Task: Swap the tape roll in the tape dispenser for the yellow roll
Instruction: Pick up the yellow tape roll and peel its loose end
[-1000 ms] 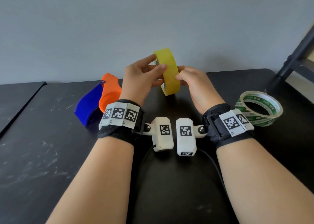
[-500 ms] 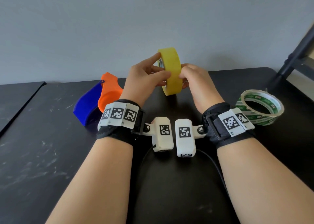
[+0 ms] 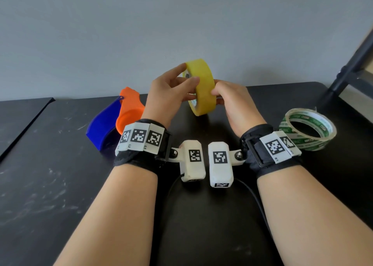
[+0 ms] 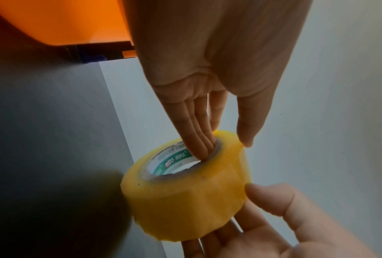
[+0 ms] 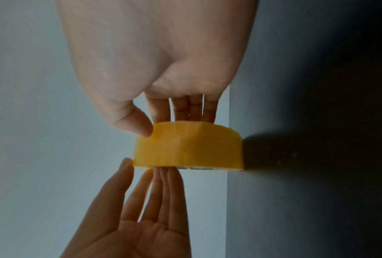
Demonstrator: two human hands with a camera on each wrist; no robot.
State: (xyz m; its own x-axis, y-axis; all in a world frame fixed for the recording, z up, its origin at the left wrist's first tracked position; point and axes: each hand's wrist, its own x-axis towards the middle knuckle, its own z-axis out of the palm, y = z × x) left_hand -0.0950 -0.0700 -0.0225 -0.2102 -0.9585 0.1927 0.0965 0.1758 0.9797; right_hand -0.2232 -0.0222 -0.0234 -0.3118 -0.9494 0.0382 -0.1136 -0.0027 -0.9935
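The yellow roll (image 3: 201, 88) stands on edge between my two hands, over the back middle of the black table (image 3: 60, 185). My left hand (image 3: 187, 78) pinches it, with fingers (image 4: 198, 139) inside the core and the thumb on the outer band. My right hand (image 3: 217, 96) grips the other side, thumb (image 5: 139, 125) on the band and fingers behind the roll (image 5: 187, 148). The blue and orange tape dispenser (image 3: 113, 122) lies to the left of my left hand, with no roll visible in it.
A clear tape roll with green print (image 3: 307, 128) lies flat on the table to the right of my right wrist. A dark metal frame (image 3: 351, 68) rises at the far right. A grey wall (image 3: 181, 23) stands close behind the table.
The yellow roll has shifted slightly right and turned a little between my hands. My left index finger now reaches up to its top edge. Both hands keep their hold.
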